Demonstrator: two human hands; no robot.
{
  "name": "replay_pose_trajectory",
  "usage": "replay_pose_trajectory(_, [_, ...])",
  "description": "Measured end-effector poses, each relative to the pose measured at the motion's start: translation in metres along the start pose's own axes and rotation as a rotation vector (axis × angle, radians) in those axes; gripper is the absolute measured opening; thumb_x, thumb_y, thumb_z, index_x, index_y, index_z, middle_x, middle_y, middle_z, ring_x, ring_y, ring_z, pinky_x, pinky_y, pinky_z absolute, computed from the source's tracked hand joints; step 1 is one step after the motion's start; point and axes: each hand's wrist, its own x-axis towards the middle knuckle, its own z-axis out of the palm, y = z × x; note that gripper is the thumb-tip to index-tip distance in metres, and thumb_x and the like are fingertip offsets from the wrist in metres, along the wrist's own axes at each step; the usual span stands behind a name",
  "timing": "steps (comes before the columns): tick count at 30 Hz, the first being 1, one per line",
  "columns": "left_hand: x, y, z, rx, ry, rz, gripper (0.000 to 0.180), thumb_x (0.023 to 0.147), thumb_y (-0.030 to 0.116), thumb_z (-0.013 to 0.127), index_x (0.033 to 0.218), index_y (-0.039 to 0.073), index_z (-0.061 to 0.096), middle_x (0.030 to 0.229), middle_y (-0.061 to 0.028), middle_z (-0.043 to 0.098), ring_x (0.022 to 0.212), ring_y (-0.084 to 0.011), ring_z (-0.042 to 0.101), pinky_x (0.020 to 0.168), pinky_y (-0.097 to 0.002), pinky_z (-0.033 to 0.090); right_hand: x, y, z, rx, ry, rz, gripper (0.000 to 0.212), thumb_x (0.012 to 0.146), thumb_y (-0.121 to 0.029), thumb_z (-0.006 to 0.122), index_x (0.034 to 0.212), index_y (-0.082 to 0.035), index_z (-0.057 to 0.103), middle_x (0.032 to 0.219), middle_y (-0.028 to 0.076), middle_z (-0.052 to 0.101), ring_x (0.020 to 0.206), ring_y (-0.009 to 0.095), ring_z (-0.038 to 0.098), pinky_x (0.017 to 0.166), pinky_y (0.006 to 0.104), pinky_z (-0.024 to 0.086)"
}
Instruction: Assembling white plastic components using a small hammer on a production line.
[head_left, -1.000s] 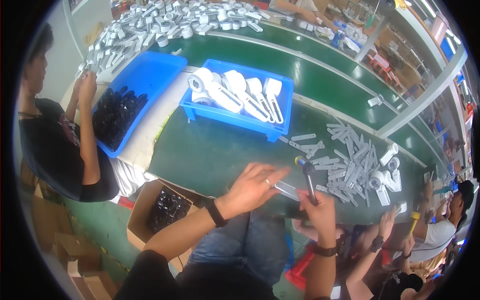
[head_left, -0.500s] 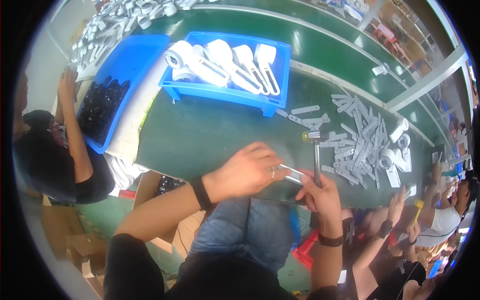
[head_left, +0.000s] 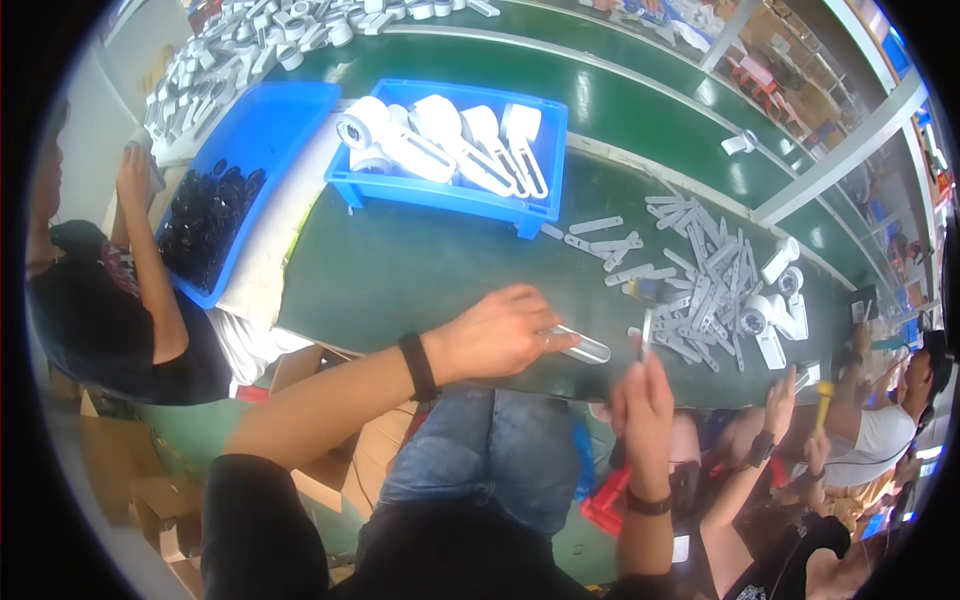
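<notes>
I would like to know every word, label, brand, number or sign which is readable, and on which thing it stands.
None can be read.
White handle piece at the left hand: any marking is too small.
Left co-worker's dark shirt: its pattern is too blurred.

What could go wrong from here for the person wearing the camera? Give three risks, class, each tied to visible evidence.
The left hand grips the white slotted handle, near the hammer in the right hand; a stray swing might catch its fingers.

The handle is near the front edge of the green table, so it could drop if released.

Loose grey strips lie around the hammer's head; a knock might scatter them.
</notes>
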Motion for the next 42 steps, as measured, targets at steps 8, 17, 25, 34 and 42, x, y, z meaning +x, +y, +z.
replay_pose_trajectory(8, [-0.002,0.0,0.0,-0.069,0.001,-0.024,0.036,0.086,0.012,0.075,0.121,0.018,0.081,0.1,-0.0031,0.071,0.092,-0.0254,0.066,0.092,-0.0391,0.056,-0.079,-0.028,-0.002,-0.503,0.007,-0.01,0.058,0.116,-0.022,0.043,0.171,-0.009,0.03,0.067,-0.003,0.05,0.055,0.006,0.045,0.051,0.0263,0.041])
replay_pose_trajectory(17, [0.002,0.0,0.001,-0.085,0.018,-0.029,0.034,0.089,0.012,0.074,0.122,0.018,0.081,0.102,-0.0042,0.072,0.094,-0.0267,0.067,0.095,-0.0408,0.056,-0.078,-0.018,0.0,-0.473,0.099,-0.068,0.057,0.113,-0.015,0.047,0.169,-0.012,0.035,0.065,0.005,0.048,0.058,0.012,0.049,0.056,0.0311,0.044])
replay_pose_trajectory(25, [0.004,0.0,-0.003,-0.094,0.02,-0.035,0.027,0.093,0.017,0.073,0.118,0.016,0.082,0.095,-0.0035,0.071,0.095,-0.0245,0.067,0.099,-0.0394,0.053,-0.068,-0.003,0.004,-0.815,0.052,-0.142,0.058,0.112,-0.019,0.052,0.169,-0.016,0.037,0.067,0.006,0.056,0.056,0.014,0.054,0.056,0.0313,0.046])
replay_pose_trajectory(34, [0.054,-0.01,-0.019,-0.017,-0.387,0.143,0.032,0.084,0.016,0.071,0.113,0.015,0.082,0.116,-0.006,0.073,0.124,-0.0291,0.061,0.122,-0.0442,0.042,-0.079,-0.018,-0.003,-0.163,0.045,0.0,0.059,0.115,-0.018,0.043,0.172,-0.012,0.03,0.063,-0.005,0.044,0.05,0.005,0.038,0.044,0.0219,0.031])
replay_pose_trajectory(42, [-0.014,0.053,-0.037,-0.045,0.126,-0.493,0.051,0.093,0.014,0.075,0.144,0.013,0.067,0.142,-0.0161,0.067,0.124,-0.0381,0.065,0.108,-0.0482,0.051,-0.093,-0.005,-0.009,-0.237,0.009,-0.121,0.061,0.115,-0.016,0.043,0.172,-0.005,0.024,0.065,-0.001,0.049,0.052,0.006,0.043,0.047,0.0211,0.036])
